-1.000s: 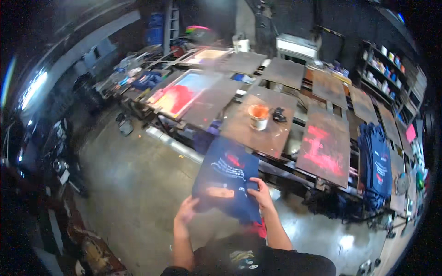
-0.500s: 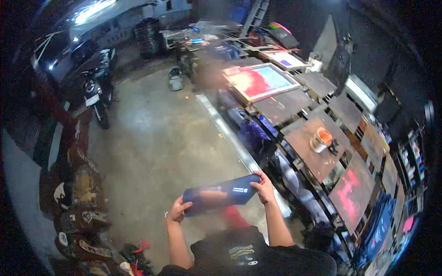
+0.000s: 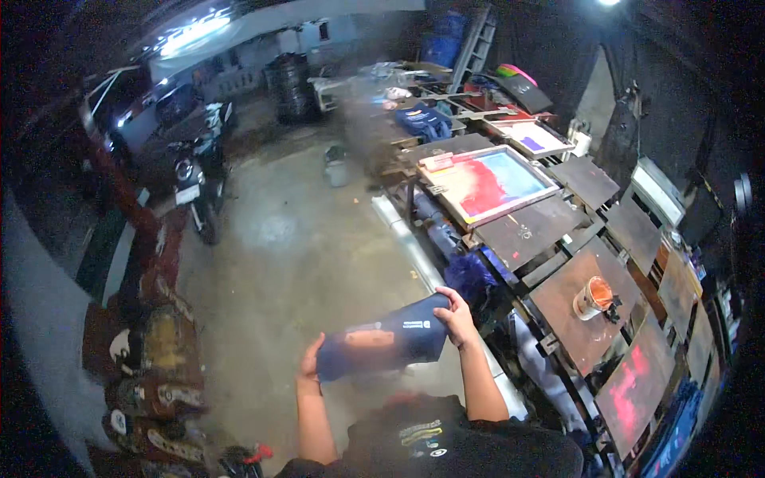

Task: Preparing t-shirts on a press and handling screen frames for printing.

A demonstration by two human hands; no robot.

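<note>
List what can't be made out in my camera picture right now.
In the head view:
Middle of the navy cloth: blurred by a hazy patch.
Left hand: most fingers hidden behind the cloth.
Right hand: some fingers hidden behind the cloth.
Navy garments at lower right: cut off by the bottom edge.
Dark blue garment near the ladder: markings too small.
</note>
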